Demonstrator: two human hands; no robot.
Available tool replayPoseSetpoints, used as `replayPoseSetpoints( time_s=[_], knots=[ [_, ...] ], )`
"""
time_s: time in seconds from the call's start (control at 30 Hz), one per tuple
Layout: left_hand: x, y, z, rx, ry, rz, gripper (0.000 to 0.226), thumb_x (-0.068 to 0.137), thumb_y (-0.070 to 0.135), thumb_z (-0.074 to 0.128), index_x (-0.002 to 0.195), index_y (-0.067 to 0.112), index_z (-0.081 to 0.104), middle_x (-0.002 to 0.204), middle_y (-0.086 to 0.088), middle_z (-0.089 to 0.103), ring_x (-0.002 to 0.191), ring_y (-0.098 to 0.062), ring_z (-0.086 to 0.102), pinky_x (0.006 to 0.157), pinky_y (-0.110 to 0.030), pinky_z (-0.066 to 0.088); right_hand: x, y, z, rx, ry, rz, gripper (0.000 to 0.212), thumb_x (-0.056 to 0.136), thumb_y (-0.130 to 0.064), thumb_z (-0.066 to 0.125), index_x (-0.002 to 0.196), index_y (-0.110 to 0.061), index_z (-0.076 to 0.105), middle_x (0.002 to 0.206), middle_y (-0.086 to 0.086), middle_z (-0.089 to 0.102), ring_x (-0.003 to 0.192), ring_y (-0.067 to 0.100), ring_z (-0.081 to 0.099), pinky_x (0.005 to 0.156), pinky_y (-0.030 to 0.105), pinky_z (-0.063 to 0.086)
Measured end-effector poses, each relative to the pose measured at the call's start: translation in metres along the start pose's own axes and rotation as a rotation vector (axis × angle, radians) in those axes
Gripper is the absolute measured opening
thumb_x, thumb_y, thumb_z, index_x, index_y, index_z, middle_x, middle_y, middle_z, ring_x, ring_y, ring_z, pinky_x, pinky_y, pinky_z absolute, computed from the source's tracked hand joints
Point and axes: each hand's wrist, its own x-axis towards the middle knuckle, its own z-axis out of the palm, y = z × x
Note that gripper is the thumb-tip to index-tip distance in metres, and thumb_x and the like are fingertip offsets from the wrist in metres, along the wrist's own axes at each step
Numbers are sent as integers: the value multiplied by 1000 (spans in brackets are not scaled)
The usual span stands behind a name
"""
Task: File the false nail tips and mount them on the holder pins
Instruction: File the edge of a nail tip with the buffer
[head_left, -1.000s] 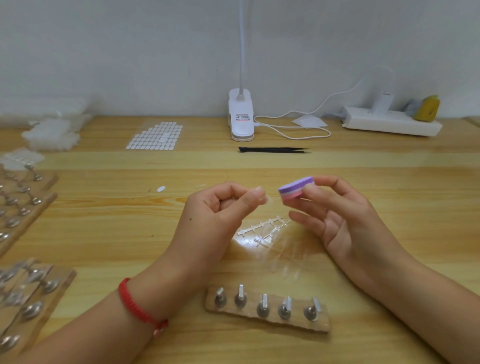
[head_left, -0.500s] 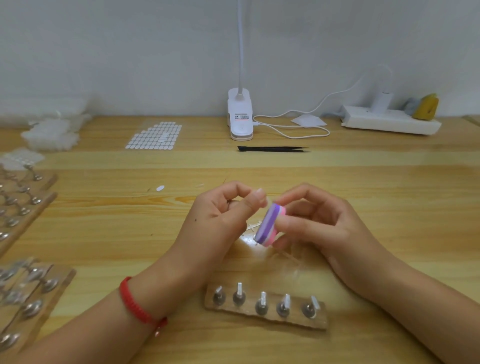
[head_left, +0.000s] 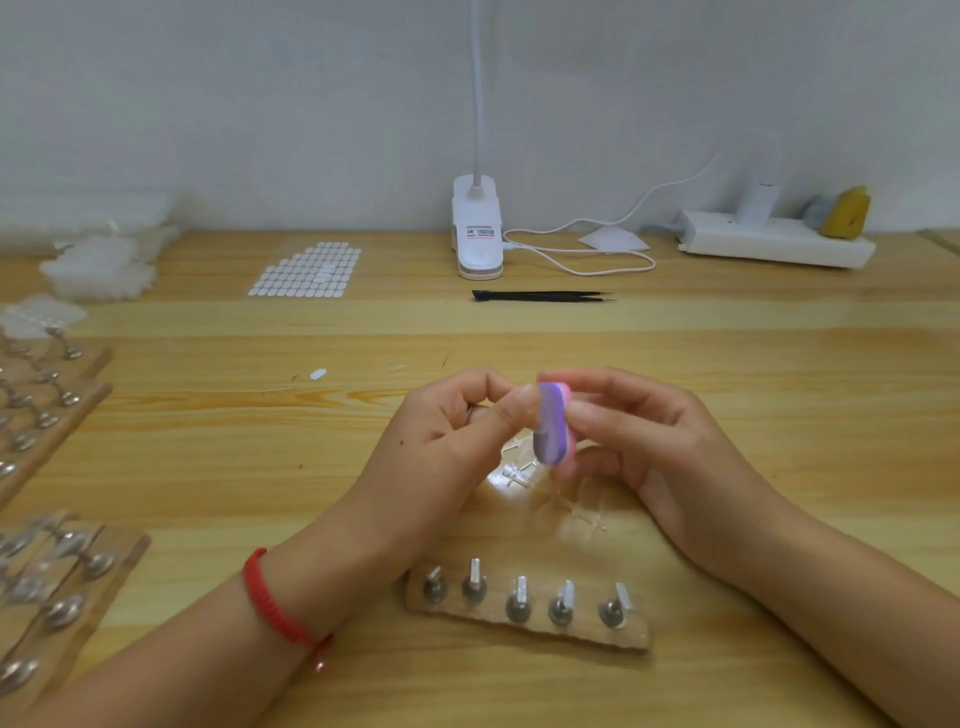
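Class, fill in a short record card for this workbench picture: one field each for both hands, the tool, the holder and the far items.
Left hand: thumb and forefinger pinched at the file block; what they pinch is hidden
Right hand: holds the purple-and-pink file block roughly upright
Holder: wooden strip, five pins, nearest the person
Far items: black tweezers, clip lamp

Your table (head_left: 779, 415) carries a pin holder (head_left: 540, 631) at six o'clock and tweezers (head_left: 540, 296) at twelve. More holders (head_left: 104, 592) lie at eight, a power strip (head_left: 774, 244) at two.
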Motion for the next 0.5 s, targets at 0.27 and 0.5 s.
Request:
replayPoseSetpoints(
  time_s=[0.27,0.5],
  knots=[
    [1,1,0,-32,43,11,22,75,40,60,65,20,61,43,9,23,38,-6,17,38,-13,20,3,-3,-3,87,18,46,22,72,-9,73,93,-13,78,82,11,73,68,14,68,58,22,55],
    [1,3,0,-55,124,-5,25,72,40,62,67,15,59,41,12,23,37,-5,17,37,-10,20,3,-6,-6,62,-83,88,25,72,-17,69,95,-17,79,80,5,73,67,12,69,61,23,55]
  ],
)
